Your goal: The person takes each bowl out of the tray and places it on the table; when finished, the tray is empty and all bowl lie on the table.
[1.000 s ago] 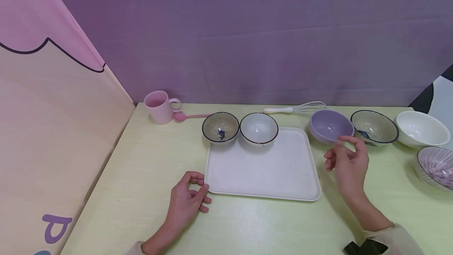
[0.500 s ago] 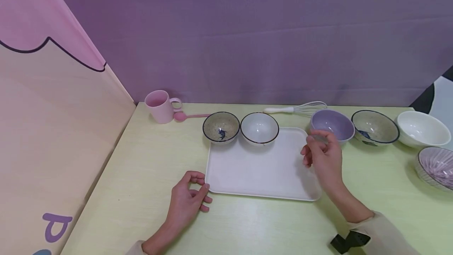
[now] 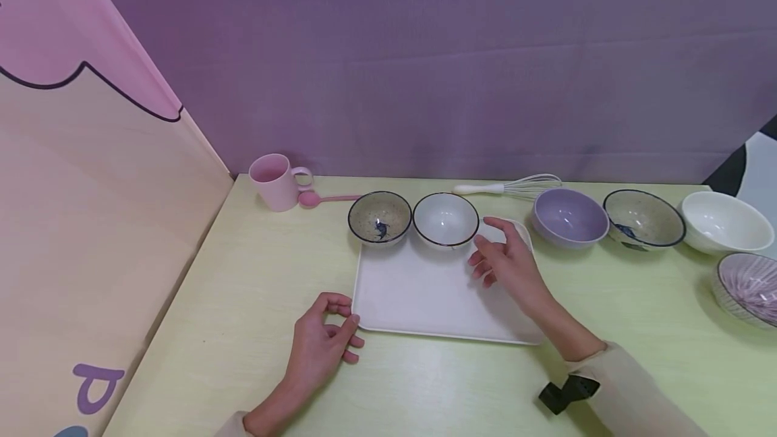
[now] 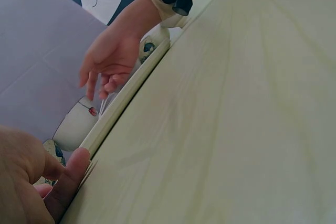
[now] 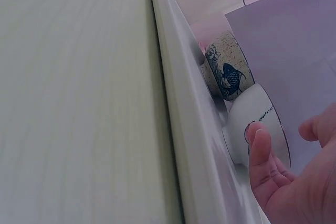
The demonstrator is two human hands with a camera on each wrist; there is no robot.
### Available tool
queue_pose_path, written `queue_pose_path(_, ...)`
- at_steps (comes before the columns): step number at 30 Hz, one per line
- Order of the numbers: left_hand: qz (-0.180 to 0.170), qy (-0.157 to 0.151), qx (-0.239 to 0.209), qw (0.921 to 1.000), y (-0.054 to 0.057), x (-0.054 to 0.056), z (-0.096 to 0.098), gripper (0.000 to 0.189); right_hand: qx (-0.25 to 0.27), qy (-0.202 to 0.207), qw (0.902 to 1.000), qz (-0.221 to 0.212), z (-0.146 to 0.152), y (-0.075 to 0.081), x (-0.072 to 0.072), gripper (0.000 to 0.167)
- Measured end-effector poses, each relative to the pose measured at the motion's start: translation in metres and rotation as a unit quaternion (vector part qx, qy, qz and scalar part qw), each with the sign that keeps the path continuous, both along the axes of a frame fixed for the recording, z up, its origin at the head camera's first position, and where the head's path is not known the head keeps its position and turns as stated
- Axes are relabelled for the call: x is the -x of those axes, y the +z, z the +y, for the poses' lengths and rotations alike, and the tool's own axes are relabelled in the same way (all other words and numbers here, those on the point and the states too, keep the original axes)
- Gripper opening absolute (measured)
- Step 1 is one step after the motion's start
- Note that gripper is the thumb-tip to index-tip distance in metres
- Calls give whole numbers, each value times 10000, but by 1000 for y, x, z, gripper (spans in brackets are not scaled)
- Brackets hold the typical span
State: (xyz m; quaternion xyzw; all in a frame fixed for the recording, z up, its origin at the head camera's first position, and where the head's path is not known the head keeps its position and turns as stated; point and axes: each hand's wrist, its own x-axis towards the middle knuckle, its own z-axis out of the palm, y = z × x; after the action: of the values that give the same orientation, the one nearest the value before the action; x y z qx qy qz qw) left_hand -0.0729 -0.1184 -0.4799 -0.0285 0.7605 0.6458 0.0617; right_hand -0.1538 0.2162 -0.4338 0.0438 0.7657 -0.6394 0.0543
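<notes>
A white rectangular tray [image 3: 425, 295] lies on the table, its front left corner between the thumb and fingers of my left hand [image 3: 322, 339]. At the tray's back edge stand two bowls side by side: a speckled brown bowl with a blue fish [image 3: 380, 219] and a white bowl with a dark rim [image 3: 446, 220]. My right hand [image 3: 510, 265] is over the tray's right part, at the right side of the white bowl, fingers loosely bent and holding nothing. Whether a fingertip touches the bowl, I cannot tell. In the right wrist view the fingers overlap the white bowl [image 5: 249, 121].
To the right stand a purple bowl [image 3: 570, 218], another fish bowl [image 3: 645, 219], a plain white bowl [image 3: 725, 221] and a striped bowl [image 3: 749, 288]. Along the back are a pink mug [image 3: 276, 184], a pink spoon [image 3: 311, 199] and a whisk [image 3: 506, 187]. A purple backdrop [image 3: 425, 66] rises behind.
My right hand has moved left, from in front of the purple bowl to beside the dark-rimmed white bowl. The left hand stays at the tray corner; the bowls have not moved.
</notes>
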Motion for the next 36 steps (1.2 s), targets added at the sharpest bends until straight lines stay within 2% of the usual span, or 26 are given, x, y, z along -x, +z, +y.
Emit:
queue_pose_path(7,-34,-8,-11,10000,1,0,1,25,91,150,9998,95,-8,-4,7,76)
queue_pose_path(15,-11,-26,-45,10000,1,0,1,25,484,82,9988,79,-15,-6,12,75)
queue_pose_path(36,32,18,-29,10000,-1,0,0,25,477,-619,9969,-53,-24,-3,20,67)
